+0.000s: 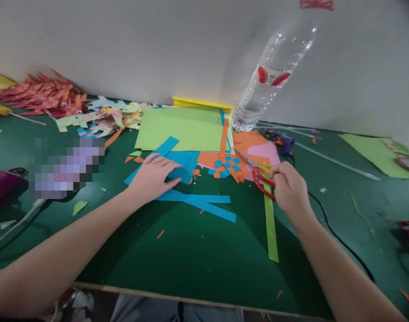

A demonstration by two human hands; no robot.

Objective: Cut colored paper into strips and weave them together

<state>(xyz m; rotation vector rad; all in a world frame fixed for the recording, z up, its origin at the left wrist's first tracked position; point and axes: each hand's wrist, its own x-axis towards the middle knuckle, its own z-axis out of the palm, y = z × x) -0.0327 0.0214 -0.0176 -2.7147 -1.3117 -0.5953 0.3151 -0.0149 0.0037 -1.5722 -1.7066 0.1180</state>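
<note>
My left hand [153, 176] rests over blue paper [191, 163], fingers stretched out and thumb apart. Long blue strips [207, 205] fan out below and beside it. In my right hand [290, 192] is a pair of scissors [258, 172] with red handles, its fingers wrapped round one loop and the blades pointing up to the left. A woven blue and orange paper piece [229, 166] lies left of the scissors. From beneath the handles a light green strip [270, 228] runs toward me.
Behind the hands lies a stack of light green sheets [180, 129]. A plastic bottle [271, 76] stands right of it, near a glue gun [285, 145] with a black cord. Woven red-orange pieces [53, 96] and strip scraps [107, 118] are heaped at the back left.
</note>
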